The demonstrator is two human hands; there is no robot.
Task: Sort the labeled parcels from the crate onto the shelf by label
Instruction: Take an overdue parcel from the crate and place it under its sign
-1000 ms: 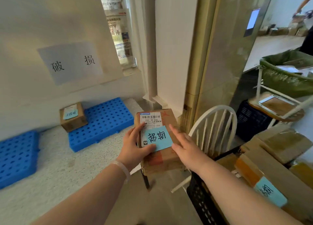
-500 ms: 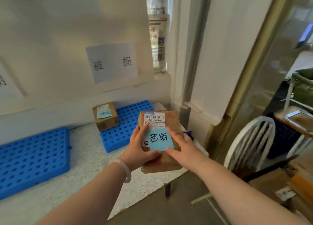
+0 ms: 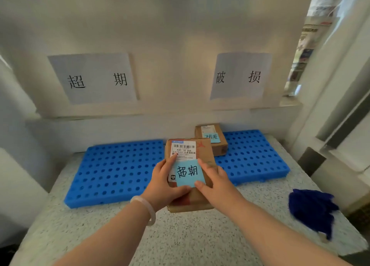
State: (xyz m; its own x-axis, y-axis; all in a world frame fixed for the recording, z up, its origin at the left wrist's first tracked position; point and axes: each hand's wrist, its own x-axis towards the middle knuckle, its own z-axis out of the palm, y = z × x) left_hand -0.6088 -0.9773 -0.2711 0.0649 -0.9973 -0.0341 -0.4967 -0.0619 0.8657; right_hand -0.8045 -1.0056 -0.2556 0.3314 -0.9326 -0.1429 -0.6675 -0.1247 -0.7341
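Note:
A brown cardboard parcel (image 3: 202,151) with a white barcode label and a blue note reading 超期 is held above the speckled shelf (image 3: 180,237). My left hand (image 3: 163,185) grips its left side, thumb across the front. My right hand (image 3: 217,182) grips its right side. The parcel hangs over the gap between two blue perforated mats, the left mat (image 3: 118,171) and the right mat (image 3: 254,155). Wall sign 超期 (image 3: 96,79) hangs above the left mat, sign 破损 (image 3: 239,76) above the right. A second small parcel (image 3: 219,145) with a blue note sits on the right mat's back left corner.
A dark blue cloth (image 3: 314,209) lies on the shelf at the right. A white wall edge and window frame (image 3: 340,115) rise on the right. A white surface (image 3: 16,165) closes the left side.
The view has swung left from the crate and chair to face the shelf. Both hands carried the parcel along; it now hangs between the two mats, and the 超期 sign has come into view.

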